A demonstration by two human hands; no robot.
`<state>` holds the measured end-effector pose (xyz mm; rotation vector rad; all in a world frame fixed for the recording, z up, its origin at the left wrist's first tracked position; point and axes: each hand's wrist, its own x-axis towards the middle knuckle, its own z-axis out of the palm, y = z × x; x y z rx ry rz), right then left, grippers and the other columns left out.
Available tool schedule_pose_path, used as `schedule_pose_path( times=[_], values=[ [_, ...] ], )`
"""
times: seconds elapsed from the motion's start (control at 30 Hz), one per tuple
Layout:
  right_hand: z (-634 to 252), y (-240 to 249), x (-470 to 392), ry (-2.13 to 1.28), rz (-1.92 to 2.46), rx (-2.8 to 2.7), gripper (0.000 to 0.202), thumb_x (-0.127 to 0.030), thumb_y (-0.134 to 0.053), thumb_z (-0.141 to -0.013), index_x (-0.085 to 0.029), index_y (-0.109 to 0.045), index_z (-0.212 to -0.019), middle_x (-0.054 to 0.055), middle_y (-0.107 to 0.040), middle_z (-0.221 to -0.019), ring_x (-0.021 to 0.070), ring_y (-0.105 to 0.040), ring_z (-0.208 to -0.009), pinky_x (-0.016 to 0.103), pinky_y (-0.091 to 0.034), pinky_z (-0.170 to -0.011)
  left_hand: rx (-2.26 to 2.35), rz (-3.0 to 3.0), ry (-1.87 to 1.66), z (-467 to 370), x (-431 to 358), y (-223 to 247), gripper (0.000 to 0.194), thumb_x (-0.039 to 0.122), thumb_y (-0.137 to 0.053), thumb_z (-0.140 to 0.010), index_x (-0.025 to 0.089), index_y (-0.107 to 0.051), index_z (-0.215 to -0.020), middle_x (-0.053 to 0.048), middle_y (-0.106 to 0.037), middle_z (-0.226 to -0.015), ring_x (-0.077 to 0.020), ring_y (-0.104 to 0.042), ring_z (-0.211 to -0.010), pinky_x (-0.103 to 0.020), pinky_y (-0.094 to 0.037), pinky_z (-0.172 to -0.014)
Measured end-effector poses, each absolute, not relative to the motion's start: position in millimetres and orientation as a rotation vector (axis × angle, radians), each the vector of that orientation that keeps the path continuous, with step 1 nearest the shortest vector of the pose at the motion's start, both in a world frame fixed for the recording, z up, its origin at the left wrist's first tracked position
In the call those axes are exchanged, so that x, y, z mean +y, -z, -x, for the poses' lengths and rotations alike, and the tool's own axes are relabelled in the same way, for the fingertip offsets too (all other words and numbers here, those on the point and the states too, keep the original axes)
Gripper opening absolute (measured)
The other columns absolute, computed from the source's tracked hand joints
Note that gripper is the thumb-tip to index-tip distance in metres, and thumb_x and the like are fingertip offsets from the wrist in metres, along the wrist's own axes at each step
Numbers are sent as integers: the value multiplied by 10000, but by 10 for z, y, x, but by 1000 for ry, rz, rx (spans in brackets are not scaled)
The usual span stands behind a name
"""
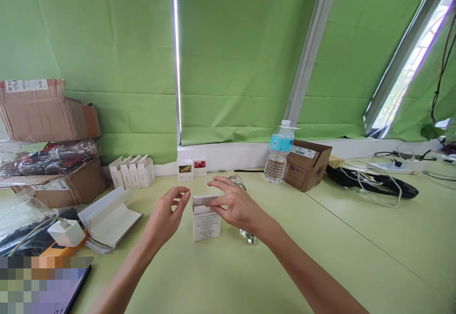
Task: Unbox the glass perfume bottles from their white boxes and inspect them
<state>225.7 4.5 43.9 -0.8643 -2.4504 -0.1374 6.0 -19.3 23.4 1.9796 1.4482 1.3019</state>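
Okay, from my seat I've got the box [206, 226] just below centre frame, standing on the table [228, 276], long axis upright, top open with a flap up. Right hand [239, 205] is nearer: it comes in from the lower right, thumb and a fingertip overlapping the box's top right corner. Can't tell if they're pinching or only touching. Left hand [170, 210] sits left of the box, clear of it, fingers curled, thumb and forefinger tips close, nothing visible between them; from those tips the box lies right and lower. Foil [249, 237] pokes out behind my right hand, partly hidden.
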Motion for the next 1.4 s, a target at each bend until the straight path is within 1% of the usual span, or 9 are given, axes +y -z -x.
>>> schedule_pose_path(
  times=[0.17,0.33,0.47,0.57,0.93,1.1,1.17,1.3,1.4],
  values=[
    [-2267,-479,21,80,894,-2456,211,-211,-564,-882,-245,-764,-822,73,-601,-1241,247,-425,-1266,411,-452,-972,1401,-1944,-1168,-36,-165,-147,397,535,-489,-879,242,-552,-1139,-75,-641,-1136,-216,-651,-922,-322,-535,-745],
    [-2267,-447,35,85,891,-2457,206,-208,-570,-877,-239,-769,-832,77,-616,-1221,250,-433,-1255,402,-454,-959,1301,-1959,-936,-16,-69,159,661,483,-700,-729,256,-444,-1295,-76,-623,-1161,-224,-613,-967,-373,-501,-859],
    [-2263,-416,28,33,874,-2461,190,-230,-577,-877,-251,-765,-894,68,-616,-1234,249,-437,-1259,400,-452,-960,1252,-1915,-850,-55,-25,333,420,372,-684,-737,217,-593,-1117,-66,-675,-1031,-238,-621,-941,-364,-497,-840],
    [-2283,-459,0,-52,894,-2428,220,-314,-592,-878,-249,-731,-1035,72,-604,-1259,245,-440,-1267,408,-438,-987,1206,-1877,-855,-87,-24,354,321,342,-637,-772,205,-618,-1061,-60,-688,-985,-232,-628,-925,-358,-499,-834],
    [-2575,-822,-109,-77,1057,-2292,263,-375,-518,-914,-249,-712,-1041,34,-696,-1114,230,-600,-1081,372,-456,-940,1344,-1930,-878,125,130,470,370,418,-615,-789,215,-610,-1098,-66,-700,-980,-249,-638,-917,-371,-487,-829],
    [-2829,-978,-194,-182,1233,-2189,280,-404,-510,-901,-269,-723,-1022,22,-719,-1027,194,-642,-842,315,-499,-723,1350,-1891,-863,114,122,521,395,446,-610,-778,196,-602,-1083,-84,-702,-976,-261,-648,-887,-372,-507,-786],
    [-2959,-911,-209,-230,1307,-2161,280,-416,-516,-888,-272,-727,-1002,22,-724,-985,176,-627,-728,299,-486,-629,1320,-1880,-856,89,104,541,381,440,-592,-794,199,-588,-1089,-82,-700,-1005,-254,-650,-890,-361,-513,-777],
    [-3234,-493,-199,-383,1448,-2106,295,-432,-544,-854,-233,-716,-986,42,-716,-896,181,-616,-680,311,-490,-613,1314,-1897,-898,63,100,587,354,442,-568,-814,219,-585,-1088,-70,-691,-1074,-247,-650,-901,-357,-522,-777],
    [-3378,-175,-189,-504,1518,-2084,303,-397,-591,-815,-232,-689,-1050,54,-694,-1025,192,-629,-746,321,-508,-658,1354,-1889,-965,63,132,652,367,452,-587,-801,229,-596,-1093,-70,-685,-1105,-270,-640,-977,-381,-521,-820]
  ],
)
